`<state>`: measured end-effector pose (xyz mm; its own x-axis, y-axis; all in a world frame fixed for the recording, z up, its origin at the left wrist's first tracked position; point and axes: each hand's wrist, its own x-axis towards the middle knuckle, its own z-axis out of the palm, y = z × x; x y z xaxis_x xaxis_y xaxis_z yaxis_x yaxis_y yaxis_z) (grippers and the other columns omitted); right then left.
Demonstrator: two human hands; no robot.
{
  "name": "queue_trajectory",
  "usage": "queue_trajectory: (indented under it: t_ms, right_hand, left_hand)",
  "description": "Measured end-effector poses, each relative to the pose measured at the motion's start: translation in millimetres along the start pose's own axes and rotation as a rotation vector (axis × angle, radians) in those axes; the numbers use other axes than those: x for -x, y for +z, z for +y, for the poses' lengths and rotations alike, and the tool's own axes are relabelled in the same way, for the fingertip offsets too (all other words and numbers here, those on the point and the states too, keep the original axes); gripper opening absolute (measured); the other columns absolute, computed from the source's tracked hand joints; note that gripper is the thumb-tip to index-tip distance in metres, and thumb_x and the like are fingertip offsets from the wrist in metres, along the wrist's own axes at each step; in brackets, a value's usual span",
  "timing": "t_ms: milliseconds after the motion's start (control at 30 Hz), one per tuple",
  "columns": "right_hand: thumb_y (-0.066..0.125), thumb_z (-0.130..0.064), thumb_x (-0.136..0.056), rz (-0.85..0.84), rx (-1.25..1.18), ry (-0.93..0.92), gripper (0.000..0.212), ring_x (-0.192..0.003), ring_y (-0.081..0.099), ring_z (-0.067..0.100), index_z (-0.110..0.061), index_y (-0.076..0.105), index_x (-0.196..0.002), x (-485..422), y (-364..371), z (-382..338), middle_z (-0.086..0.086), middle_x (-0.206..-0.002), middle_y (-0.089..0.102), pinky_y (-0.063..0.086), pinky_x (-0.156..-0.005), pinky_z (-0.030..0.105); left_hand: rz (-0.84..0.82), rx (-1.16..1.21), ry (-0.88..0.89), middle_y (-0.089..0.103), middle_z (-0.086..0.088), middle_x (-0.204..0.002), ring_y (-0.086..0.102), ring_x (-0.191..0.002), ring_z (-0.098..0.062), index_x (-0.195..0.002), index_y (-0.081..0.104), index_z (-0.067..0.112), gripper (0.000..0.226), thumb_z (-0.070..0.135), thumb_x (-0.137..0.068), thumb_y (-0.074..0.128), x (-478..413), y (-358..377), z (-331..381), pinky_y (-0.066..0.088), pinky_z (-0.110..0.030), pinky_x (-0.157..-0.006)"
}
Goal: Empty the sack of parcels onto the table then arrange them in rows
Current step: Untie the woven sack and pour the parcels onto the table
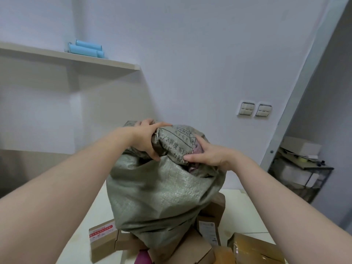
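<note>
Head view: a grey-green woven sack (163, 189) stands tall on a white table (249, 212), held up by its upper end. The left hand (145, 139) grips that end, its fingers curled round a bunched wad of fabric printed with black characters. The right hand (206, 153) holds the same wad from the other side, thumb and fingers closed on the cloth. Beside the right hand's fingers something pink (192, 168) shows through a gap in the folds; what it is cannot be told.

The sack's body bulges and its lower end rests on a pile of parcels on the near part of the table. At the left of the pile is a cardboard box with a red-and-white label (102, 238), touching the sack's bottom edge. On the right a brown box with a white label (208, 225) leans against the sack. Just beside it, at the lower right, lies a parcel wrapped in shiny brown tape (255, 248), and an orange padded parcel (224, 254) sits between that and a plain carton (188, 252) under the sack. A magenta item (142, 258) shows at the bottom edge.

Behind, a wall shelf (114, 63) carries light blue rolls (86, 48). Two switch plates (255, 109) are on the wall, and a metal rack (304, 168) with boxes stands at the far right.
</note>
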<state>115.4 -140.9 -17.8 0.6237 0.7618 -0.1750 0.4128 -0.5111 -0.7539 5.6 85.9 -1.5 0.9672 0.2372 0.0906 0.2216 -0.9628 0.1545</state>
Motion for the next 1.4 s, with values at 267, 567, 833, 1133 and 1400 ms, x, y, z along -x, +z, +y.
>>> queue_trajectory:
  t_ms: [267,567,833,1133,1400]
  right_hand:
    - [0.064,-0.007,-0.081,0.658,0.308,-0.164,0.049,-0.11,0.058,0.027,-0.028,0.056,-0.125,-8,22,-20,0.001,-0.116,0.066,0.038,-0.078,0.024]
    - [0.045,0.011,-0.074,0.968,0.226,-0.481,0.065,-0.091,0.045,0.005,-0.026,0.057,-0.127,-10,-1,-46,-0.008,-0.105,0.053,0.031,-0.078,0.018]
    - [0.053,0.0,-0.086,0.631,0.33,-0.206,0.063,-0.119,0.046,0.034,-0.02,0.035,-0.143,-38,28,23,0.014,-0.135,0.035,0.039,-0.106,0.041]
    - [0.062,-0.05,-0.087,0.232,-0.248,-0.134,0.043,-0.075,0.066,0.026,-0.015,0.061,-0.113,-11,2,11,0.007,-0.094,0.065,0.052,-0.082,0.04]
    - [0.065,-0.074,-0.068,0.122,0.462,0.076,0.101,-0.148,0.004,0.034,-0.044,0.014,-0.15,0,-2,4,0.001,-0.16,-0.017,0.015,-0.119,0.051]
  left_hand:
    - [0.713,0.269,-0.032,0.056,-0.002,-0.127,0.043,-0.111,-0.032,-0.131,0.048,0.038,0.052,0.01,-0.088,0.053,9,46,22,0.04,-0.044,-0.096]
    - [0.88,0.312,0.041,0.037,-0.004,-0.141,0.028,-0.126,-0.032,-0.136,0.042,0.036,0.073,0.008,-0.075,0.071,1,5,28,0.027,-0.04,-0.107]
    - [0.163,0.368,-0.035,0.017,-0.003,-0.158,0.016,-0.145,-0.031,-0.143,0.019,0.057,0.082,0.087,-0.069,0.039,7,54,0,0.015,-0.055,-0.118]
    - [0.145,0.054,-0.09,0.045,-0.004,-0.146,0.042,-0.134,-0.029,-0.152,0.013,0.038,0.108,0.073,-0.065,0.068,6,24,-5,0.03,-0.048,-0.113]
    - [0.071,-0.365,-0.036,0.008,-0.009,-0.156,-0.006,-0.145,-0.039,-0.142,0.03,0.045,0.111,0.083,-0.045,0.07,19,15,8,-0.01,-0.07,-0.109]
